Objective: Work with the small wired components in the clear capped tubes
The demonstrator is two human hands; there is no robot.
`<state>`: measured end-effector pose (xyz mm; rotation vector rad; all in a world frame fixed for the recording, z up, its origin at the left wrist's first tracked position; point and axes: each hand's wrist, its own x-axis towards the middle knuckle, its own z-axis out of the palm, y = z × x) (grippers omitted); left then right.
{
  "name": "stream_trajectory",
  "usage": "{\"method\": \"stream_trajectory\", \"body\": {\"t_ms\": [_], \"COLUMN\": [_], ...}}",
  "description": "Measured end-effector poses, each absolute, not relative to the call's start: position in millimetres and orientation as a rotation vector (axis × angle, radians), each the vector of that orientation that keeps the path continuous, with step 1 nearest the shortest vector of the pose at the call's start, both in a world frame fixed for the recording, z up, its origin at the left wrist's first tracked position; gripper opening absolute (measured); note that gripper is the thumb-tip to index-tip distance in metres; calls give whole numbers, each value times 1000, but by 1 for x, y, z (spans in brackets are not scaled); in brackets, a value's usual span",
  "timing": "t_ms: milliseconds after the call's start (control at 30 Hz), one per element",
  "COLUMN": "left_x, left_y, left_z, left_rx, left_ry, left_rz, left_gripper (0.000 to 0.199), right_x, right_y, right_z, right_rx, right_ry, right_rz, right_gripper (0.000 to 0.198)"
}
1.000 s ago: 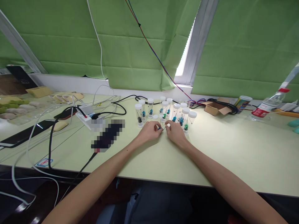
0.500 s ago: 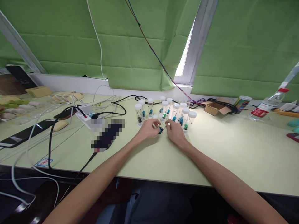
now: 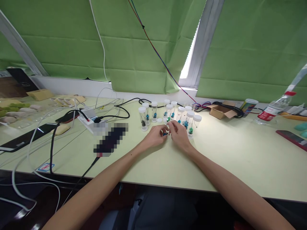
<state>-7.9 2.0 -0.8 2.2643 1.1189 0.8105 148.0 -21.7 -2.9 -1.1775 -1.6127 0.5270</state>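
Observation:
Over the middle of the table, my left hand (image 3: 156,136) is closed with its fingertips around a small blue-and-black piece (image 3: 165,134), mostly covered by the fingers. My right hand (image 3: 180,136) is close beside it, thumb and fingers pinched together; what lies between them is too small to make out. Just behind both hands stand several clear vials with white caps, such as one at the left (image 3: 142,118) and one at the right (image 3: 196,118). Small blue, green or dark pieces on thin stems show inside them. A loose white cap (image 3: 159,120) lies near my left hand.
On the left lie a pixelated dark device (image 3: 111,138) on a cable, a white power strip (image 3: 87,119) and a phone (image 3: 28,137). An open cardboard box (image 3: 222,111), a water bottle (image 3: 271,110) and a red-edged dark phone-like slab (image 3: 292,139) are on the right.
My hands have come closer together, the right one shifting slightly left. The small blue-and-black piece is more covered now. At the right edge, the red-edged slab has slid further into view.

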Motion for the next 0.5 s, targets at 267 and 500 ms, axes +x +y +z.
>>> {"method": "stream_trajectory", "body": {"t_ms": [267, 500], "left_x": [-9, -8], "left_y": [3, 2], "left_z": [0, 0], "left_rx": [2177, 2154], "left_ry": [1072, 1076], "left_rz": [838, 836], "left_gripper": [27, 25], "right_x": [147, 146], "right_y": [-22, -22], "right_z": [-5, -5], "right_rx": [-1078, -1139], "right_ry": [-1627, -1663], "right_rz": [494, 462], "right_gripper": [26, 28]}}
